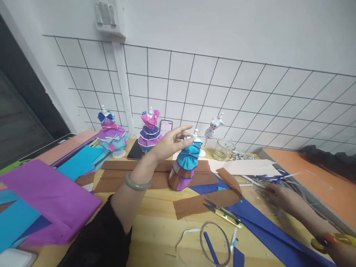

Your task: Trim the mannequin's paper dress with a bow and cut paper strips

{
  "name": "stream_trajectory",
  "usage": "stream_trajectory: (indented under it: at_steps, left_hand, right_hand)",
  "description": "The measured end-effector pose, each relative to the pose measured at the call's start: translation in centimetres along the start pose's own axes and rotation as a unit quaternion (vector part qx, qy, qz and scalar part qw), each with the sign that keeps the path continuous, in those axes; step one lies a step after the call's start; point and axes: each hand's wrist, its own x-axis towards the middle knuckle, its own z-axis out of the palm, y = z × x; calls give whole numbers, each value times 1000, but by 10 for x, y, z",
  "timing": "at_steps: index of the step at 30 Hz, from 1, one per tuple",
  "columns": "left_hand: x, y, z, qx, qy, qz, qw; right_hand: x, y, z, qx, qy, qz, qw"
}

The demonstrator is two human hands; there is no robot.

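Dress form [189,157] with the teal outfit stands mid-table, a bit right of centre, skirt over the brown strips [125,181]. Bare dress form [213,128] and glass jar [224,150] behind it

Handling, my guess: light and top-heavy enough to tip, core stiff, outfit soft. Pleats and puffed layer look easy to crush or tear; cloth or crepe paper, can't tell which. Doesn't look slippery. Best hold is the white knob/neck on top, or low around the skirt with a loose palm; keep pressure off the pleats

Looks: teal pleated top, bow-like gather across the chest, puffed teal layer below it, dark blue trim line, then a flared skirt in brown, purple and pale panels with a dark hem. Leans right at the top, could be lens. Base hidden under the skirt

Left hand [168,142]: at the upper left of the form, fingers part spread and loosely bent, tips at the neckline. Can't tell if it grips or only touches. Green bangle [138,181] on that wrist

Right hand [280,198]: off right by the ribbon scraps [268,181], fingers curled, blurred. Can't tell how far open or if it has any scrap. Thread snips [224,215] lie between it and the form, on table, nothing holding them
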Motion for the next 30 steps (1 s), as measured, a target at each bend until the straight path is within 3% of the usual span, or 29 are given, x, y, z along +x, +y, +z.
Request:
stream_trajectory:
  at_steps: [8, 23, 30]
  left_hand:
    - [-1, -2, 0, 22, -18, 15, 999]
    - [0, -1, 0, 103, 8, 13, 995]
    - [-1, 0, 1, 86, 6, 9, 996]
  right_hand:
    - [0, 0, -5, 128, -49, 19, 990]
    - [-7, 16, -12, 122, -55, 65, 989]
    - [-16, 17, -20, 122, -58, 72, 988]
